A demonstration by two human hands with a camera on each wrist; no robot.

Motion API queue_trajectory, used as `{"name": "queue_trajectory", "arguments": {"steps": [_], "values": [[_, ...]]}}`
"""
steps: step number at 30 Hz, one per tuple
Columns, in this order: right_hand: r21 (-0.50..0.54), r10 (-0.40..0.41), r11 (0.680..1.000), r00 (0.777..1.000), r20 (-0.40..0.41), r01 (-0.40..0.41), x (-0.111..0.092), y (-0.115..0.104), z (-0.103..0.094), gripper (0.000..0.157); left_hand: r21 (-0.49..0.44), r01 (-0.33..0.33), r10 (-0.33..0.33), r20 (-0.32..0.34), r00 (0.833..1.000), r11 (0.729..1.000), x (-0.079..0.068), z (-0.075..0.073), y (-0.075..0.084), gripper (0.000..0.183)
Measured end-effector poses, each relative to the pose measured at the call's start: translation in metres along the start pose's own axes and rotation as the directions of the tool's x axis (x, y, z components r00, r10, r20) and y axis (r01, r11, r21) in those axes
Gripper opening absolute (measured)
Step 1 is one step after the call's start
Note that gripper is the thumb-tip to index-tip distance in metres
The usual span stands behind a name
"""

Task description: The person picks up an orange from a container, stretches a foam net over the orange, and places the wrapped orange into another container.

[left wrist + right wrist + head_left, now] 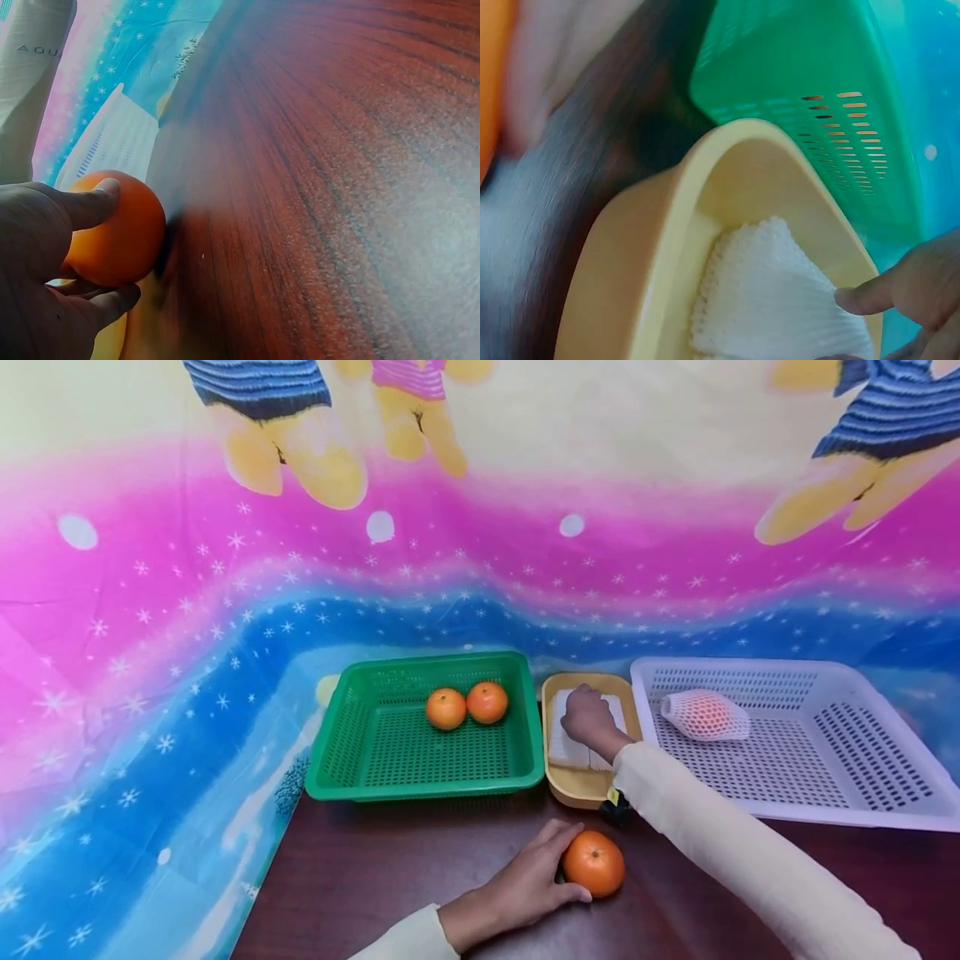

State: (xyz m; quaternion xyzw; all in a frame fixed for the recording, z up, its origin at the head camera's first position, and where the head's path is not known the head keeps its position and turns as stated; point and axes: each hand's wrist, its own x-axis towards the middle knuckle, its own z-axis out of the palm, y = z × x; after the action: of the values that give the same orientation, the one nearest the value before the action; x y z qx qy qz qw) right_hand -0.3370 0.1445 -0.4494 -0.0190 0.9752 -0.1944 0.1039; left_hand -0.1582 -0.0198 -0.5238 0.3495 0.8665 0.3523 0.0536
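On the table's near side my left hand (528, 878) grips an orange (594, 863) from its left. In the left wrist view the thumb lies over the top of that orange (120, 232) and the fingers bend beneath it. My right hand (590, 718) reaches into a yellow tray (577, 789) and pinches a white foam net sleeve (567, 752). Seen from the right wrist, the thumb touches the edge of the foam net (769, 300); the other fingers are partly out of frame.
Left of the tray, a green basket (420, 792) holds two oranges (467, 705). A white basket (847, 814) at the right contains a fruit in a foam net (705, 715). A small black item (615, 810) is by the right cuff. Patterned cloth (480, 552) hangs behind.
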Motion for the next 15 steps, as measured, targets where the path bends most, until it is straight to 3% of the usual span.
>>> {"name": "queue_trajectory", "arguments": {"steps": [2,4,6,8,11,15], "values": [[0.09,0.027,0.996,1.0,-0.014,-0.026,0.002,0.002,-0.001,0.016,0.009,-0.005,0.005,0.0,1.0,1.0,0.001,0.0,0.001,0.079],[0.205,0.072,0.976,0.997,0.005,-0.072,0.004,0.005,-0.003,0.019,0.016,-0.008,0.008,0.003,1.0,1.0,0.002,0.0,0.001,0.079],[0.322,0.136,0.935,0.989,0.051,-0.146,0.006,0.007,-0.004,0.015,0.02,-0.006,0.006,0.009,1.0,1.0,0.003,0.0,0.002,0.079],[0.391,0.186,0.896,0.977,0.105,-0.212,0.007,0.009,-0.006,0.025,0.019,0.0,0.0,0.018,1.0,1.0,0.003,-0.001,0.002,0.079],[0.441,0.228,0.855,0.962,0.152,-0.273,0.007,0.01,-0.009,0.047,0.013,0.006,-0.007,0.025,1.0,1.0,0.004,-0.001,0.001,0.079],[0.438,0.221,0.859,0.964,0.149,-0.265,0.007,0.012,-0.009,0.029,0.007,0.004,-0.004,0.019,1.0,1.0,0.003,-0.001,0.001,0.079]]}}
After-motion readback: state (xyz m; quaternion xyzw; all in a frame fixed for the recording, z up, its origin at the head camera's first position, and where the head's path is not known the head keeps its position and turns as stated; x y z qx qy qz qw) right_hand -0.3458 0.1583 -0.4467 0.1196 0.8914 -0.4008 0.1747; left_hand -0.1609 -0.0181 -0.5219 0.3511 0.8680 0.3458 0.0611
